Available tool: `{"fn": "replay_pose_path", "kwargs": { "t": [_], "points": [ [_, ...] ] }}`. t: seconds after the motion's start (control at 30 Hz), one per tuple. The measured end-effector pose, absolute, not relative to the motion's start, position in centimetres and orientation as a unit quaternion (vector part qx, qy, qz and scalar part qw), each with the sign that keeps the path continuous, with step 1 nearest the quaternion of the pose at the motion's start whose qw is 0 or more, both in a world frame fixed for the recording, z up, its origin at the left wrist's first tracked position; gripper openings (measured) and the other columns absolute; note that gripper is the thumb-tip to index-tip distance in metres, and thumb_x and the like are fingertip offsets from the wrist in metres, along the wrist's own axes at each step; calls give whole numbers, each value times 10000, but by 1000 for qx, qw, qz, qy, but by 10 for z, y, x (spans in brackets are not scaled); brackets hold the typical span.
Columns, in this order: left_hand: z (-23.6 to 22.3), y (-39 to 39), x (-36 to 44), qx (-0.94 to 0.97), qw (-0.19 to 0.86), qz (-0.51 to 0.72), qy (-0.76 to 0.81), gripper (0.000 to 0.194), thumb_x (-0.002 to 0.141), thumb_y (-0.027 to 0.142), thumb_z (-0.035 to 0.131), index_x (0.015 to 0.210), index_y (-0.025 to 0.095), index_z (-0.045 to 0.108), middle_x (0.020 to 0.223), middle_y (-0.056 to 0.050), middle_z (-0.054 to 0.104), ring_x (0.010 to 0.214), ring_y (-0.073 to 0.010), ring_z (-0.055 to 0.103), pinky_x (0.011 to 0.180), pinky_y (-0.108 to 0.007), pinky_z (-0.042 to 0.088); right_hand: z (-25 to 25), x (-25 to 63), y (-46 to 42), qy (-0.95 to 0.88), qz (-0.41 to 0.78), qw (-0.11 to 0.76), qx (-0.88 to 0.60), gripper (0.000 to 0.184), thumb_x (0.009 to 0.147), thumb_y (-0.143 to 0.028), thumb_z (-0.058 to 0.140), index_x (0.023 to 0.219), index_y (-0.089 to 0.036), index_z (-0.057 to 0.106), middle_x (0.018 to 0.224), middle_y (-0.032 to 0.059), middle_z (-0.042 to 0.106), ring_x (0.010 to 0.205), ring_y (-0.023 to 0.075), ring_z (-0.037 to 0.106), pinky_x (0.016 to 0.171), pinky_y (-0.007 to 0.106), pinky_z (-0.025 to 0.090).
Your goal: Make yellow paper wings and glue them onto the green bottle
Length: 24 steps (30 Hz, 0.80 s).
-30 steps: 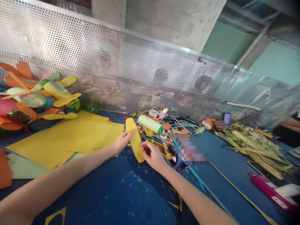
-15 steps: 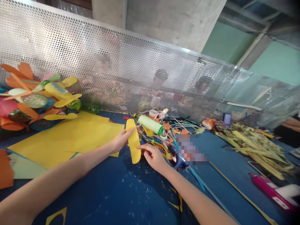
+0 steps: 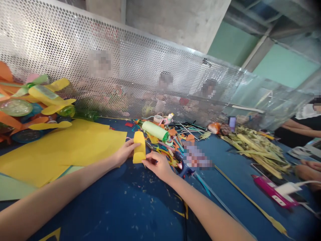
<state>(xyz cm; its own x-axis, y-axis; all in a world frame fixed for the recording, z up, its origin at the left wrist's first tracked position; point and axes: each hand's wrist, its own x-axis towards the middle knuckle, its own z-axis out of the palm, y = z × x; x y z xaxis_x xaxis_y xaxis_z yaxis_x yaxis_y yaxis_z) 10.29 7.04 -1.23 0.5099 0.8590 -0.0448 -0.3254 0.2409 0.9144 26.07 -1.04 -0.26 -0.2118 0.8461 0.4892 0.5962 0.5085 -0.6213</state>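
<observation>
Between my two hands is a yellow paper cutout (image 3: 139, 145), its lower end folded up toward the middle. My left hand (image 3: 126, 151) pinches it along the left edge. At the lower right corner, the fingers of my right hand (image 3: 157, 164) close on the fold. Just beyond lies a green bottle wrapped in pale green paper (image 3: 154, 130). Scissors with yellow handles (image 3: 165, 154) rest among paper scraps to the right of the cutout. Large yellow paper sheets (image 3: 75, 144) are spread on the table left of my hands.
Bottle planes with paper wings (image 3: 47, 100) pile up at the left. A perforated metal screen (image 3: 140, 67) stands behind the blue table (image 3: 120, 207). Dry husks (image 3: 255, 147), a pink power strip (image 3: 274, 192) and a hot glue gun (image 3: 185, 167) lie to the right. Another person's arm (image 3: 301, 125) is at far right.
The yellow cutout was a long, flat rounded strip; now its lower end is folded up, making it shorter. My right hand has moved in to the fold. The view has shifted rightward.
</observation>
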Motion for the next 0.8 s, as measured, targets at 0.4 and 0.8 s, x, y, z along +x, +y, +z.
{"fn": "replay_pose_path", "kwargs": {
  "t": [0.4,0.8],
  "points": [
    [-13,63,103,585,691,341,252,317,696,367,650,913,135,663,806,-41,680,730,-171,615,717,-262,456,-3,267,-3,-680,148,472,-541,206,809,-381,516,695,-212,486,565,-33,471,509,125,472,489,229,390],
    [-11,60,100,641,665,311,225,301,742,365,611,939,141,651,904,-56,673,828,-201,604,785,-308,439,-6,269,2,-667,129,484,-551,208,797,-368,536,678,-206,481,583,-25,506,511,122,490,495,234,406]
  ]
}}
